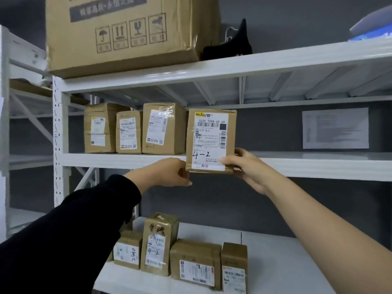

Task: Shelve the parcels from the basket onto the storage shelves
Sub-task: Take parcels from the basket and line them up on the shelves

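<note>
A brown cardboard parcel [211, 141] with a white label marked "4-2" stands upright at the front edge of the middle shelf [318, 164]. My left hand [171, 172] grips its lower left corner from below. My right hand [248, 166] holds its lower right corner, thumb on the label. Three brown parcels [131, 130] stand in a row just left of it on the same shelf. The basket is not in view.
A large carton [127, 32] and a black object [231, 43] sit on the top shelf. Several parcels [186, 255] stand on the lower shelf [275, 262]. A paper sheet [335, 128] hangs on the grey wall behind. Another white rack [23, 102] is at left.
</note>
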